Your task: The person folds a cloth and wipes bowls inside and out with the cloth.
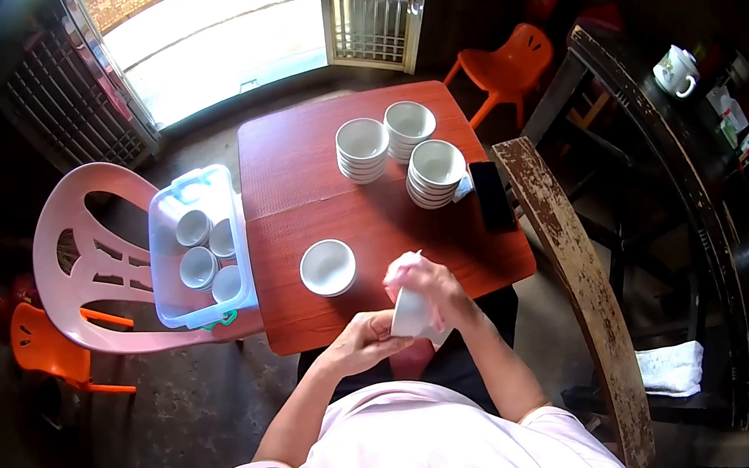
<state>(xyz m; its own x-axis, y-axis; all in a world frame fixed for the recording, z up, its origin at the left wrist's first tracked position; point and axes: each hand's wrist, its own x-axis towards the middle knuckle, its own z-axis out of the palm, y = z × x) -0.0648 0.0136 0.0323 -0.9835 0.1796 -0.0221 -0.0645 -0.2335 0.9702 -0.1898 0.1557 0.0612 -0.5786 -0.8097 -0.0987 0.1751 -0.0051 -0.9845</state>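
My left hand (364, 342) is closed on the rim of a white bowl (407, 312), which is tilted on its side just over the near edge of the table. In my right hand (448, 293) is a bunched pale pink cloth (408, 269), held against the bowl; part of the bowl is hidden behind that hand. A single white bowl (328, 268) stands upright on the table beyond my left hand. Farther back are three stacks of white bowls: one at the left (362, 144), one behind (410, 123) and one nearer on the right (437, 171).
A red-brown table (281, 160) lies before me, with a dark phone-like slab (491, 196) at its right edge. Left of it, a clear plastic bin (239, 258) holding several bowls rests on a pink chair (56, 245). A worn wooden bench (566, 270) stands close on the right.
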